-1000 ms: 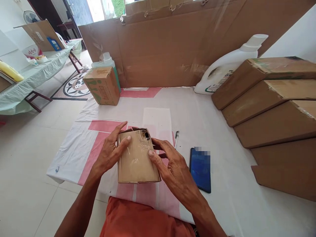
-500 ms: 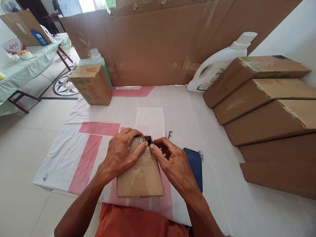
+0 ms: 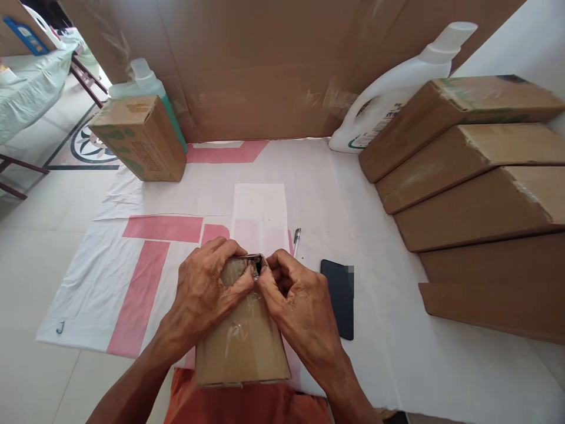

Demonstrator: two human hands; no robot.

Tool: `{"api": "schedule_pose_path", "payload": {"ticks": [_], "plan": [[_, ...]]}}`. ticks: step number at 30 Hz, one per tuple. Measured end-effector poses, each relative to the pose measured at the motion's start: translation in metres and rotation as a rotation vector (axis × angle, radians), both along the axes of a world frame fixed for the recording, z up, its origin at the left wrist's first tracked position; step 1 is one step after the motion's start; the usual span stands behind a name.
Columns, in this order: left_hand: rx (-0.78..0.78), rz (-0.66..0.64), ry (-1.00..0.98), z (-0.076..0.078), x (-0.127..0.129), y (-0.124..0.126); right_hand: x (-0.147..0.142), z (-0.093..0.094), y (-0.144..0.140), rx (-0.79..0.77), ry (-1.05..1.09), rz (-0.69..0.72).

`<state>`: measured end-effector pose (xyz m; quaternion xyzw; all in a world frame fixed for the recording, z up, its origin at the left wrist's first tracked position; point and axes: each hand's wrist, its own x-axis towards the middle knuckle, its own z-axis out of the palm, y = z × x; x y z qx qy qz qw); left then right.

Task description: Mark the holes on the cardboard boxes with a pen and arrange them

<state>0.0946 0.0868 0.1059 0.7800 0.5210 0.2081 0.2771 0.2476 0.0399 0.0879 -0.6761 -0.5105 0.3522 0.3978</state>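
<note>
Head: left hand (image 3: 203, 288), right hand (image 3: 304, 300) grip torn cardboard box (image 3: 241, 350).

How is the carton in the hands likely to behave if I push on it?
The carton should feel fairly stiff, since its big face looks flat and straight-edged. The corner with the dark hole, between left hand and right hand, would probably give first. Its shiny tape may be slightly slippery.

The cloth (image 3: 379, 353) bears a dark J-like mark (image 3: 60, 327) and a red T-like shape (image 3: 163, 228), while print on the white bottle (image 3: 397, 76) and left box (image 3: 136, 141) is illegible.
</note>
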Motion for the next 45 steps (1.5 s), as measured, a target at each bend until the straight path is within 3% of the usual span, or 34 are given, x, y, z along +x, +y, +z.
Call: {"api": "schedule_pose_path", "payload": {"ticks": [3, 6, 8, 10, 12, 16, 21, 25, 30, 33, 38, 45], "plan": [[-0.011, -0.002, -0.007, -0.002, 0.0, 0.001, 0.011, -0.004, -0.001, -0.035, 0.129, 0.053], [-0.006, 0.007, 0.001, -0.003, -0.002, 0.001, 0.037, -0.026, -0.002, -0.11, 0.27, 0.081], [0.011, 0.015, 0.006, -0.003, -0.004, 0.001, 0.059, -0.048, -0.004, -0.142, 0.126, -0.045], [0.023, 0.018, 0.007, -0.003, -0.005, 0.0, 0.076, -0.073, -0.005, -0.181, -0.174, -0.182], [0.028, 0.015, 0.01, -0.002, -0.004, 0.0, 0.084, -0.093, -0.004, -0.232, -0.377, -0.208], [0.037, 0.009, 0.026, -0.001, -0.002, 0.0, 0.078, -0.114, 0.008, -0.319, -0.361, -0.168], [0.035, 0.003, 0.02, -0.001, -0.001, 0.001, 0.07, -0.123, 0.027, -0.377, -0.211, -0.165], [0.03, 0.004, 0.007, -0.002, -0.002, 0.001, 0.08, -0.103, 0.024, -0.321, 0.037, -0.125], [0.04, -0.017, 0.0, -0.005, -0.004, 0.001, 0.083, -0.034, 0.006, -0.041, 0.498, -0.144], [0.051, -0.03, -0.011, -0.005, -0.004, 0.0, 0.066, -0.007, -0.004, 0.158, 0.643, -0.101], [0.058, -0.071, -0.003, 0.001, -0.005, -0.003, 0.028, -0.01, -0.01, 0.357, 0.506, -0.081], [0.072, -0.105, 0.029, 0.002, -0.005, -0.003, 0.017, -0.012, -0.006, 0.392, 0.295, -0.067]]}}
